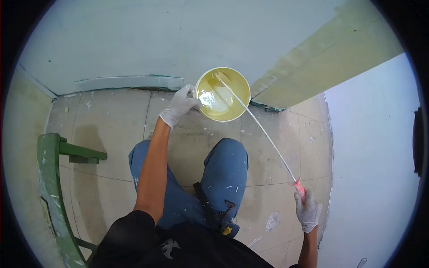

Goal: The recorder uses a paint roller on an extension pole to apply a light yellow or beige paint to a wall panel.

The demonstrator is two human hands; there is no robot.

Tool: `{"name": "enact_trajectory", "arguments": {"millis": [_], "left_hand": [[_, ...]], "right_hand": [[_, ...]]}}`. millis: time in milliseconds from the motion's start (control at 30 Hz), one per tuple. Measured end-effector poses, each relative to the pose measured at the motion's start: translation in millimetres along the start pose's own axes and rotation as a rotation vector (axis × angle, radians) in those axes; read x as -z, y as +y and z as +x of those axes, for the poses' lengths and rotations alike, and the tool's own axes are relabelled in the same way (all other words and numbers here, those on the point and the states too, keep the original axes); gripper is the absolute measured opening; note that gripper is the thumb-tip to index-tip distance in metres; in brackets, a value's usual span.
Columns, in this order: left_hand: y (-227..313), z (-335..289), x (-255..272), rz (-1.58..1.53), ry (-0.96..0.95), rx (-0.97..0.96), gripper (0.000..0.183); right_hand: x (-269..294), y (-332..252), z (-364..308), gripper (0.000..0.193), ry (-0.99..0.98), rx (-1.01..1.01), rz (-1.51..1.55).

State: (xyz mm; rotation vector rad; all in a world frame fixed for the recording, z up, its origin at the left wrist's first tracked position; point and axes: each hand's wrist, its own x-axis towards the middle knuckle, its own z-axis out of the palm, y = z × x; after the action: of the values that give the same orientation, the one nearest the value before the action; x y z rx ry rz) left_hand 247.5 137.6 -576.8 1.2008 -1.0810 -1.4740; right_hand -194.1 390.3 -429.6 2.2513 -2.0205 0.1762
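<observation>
A round bucket (237, 80) with pale yellow inner walls is held in front of me, near the foot of the wall. Shiny yellowish liquid (219, 102) lies in its bottom. My left hand (181, 105), in a white glove, grips the bucket's left rim. Stretched out to the lower right, my right hand (307, 210), also gloved, is closed around the red handle of a long, thin paint roller (268, 136). The roller's pale rod slants up and left over the rim, and its head end rests inside the bucket against the far wall.
A paint-spattered green wooden stool (54, 178) stands at the left. Ahead, the pale wall (134, 40) bears a yellowish coated band (326, 49) on its right. Another white wall (375, 156) rises close to my right arm. The tiled floor (263, 201) carries paint spots.
</observation>
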Motion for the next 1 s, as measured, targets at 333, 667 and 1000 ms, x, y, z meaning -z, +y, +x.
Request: {"name": "enact_trajectory", "arguments": {"millis": [333,667,1000], "left_hand": [[22.6,-28.0,55.9,0.140,-0.062,0.033,0.043],[39.8,-44.8,71.8,0.297,-0.122,0.118,0.036],[-7.8,-50.4,57.1,0.314,-0.051,0.112,0.035]], "right_hand": [[44.1,-23.9,67.8,0.029,0.046,0.296,-0.071],[63.6,-54.1,87.1,0.029,-0.003,0.400,-0.184],[78.1,-132.9,101.1,0.033,-0.275,0.267,0.091]]}}
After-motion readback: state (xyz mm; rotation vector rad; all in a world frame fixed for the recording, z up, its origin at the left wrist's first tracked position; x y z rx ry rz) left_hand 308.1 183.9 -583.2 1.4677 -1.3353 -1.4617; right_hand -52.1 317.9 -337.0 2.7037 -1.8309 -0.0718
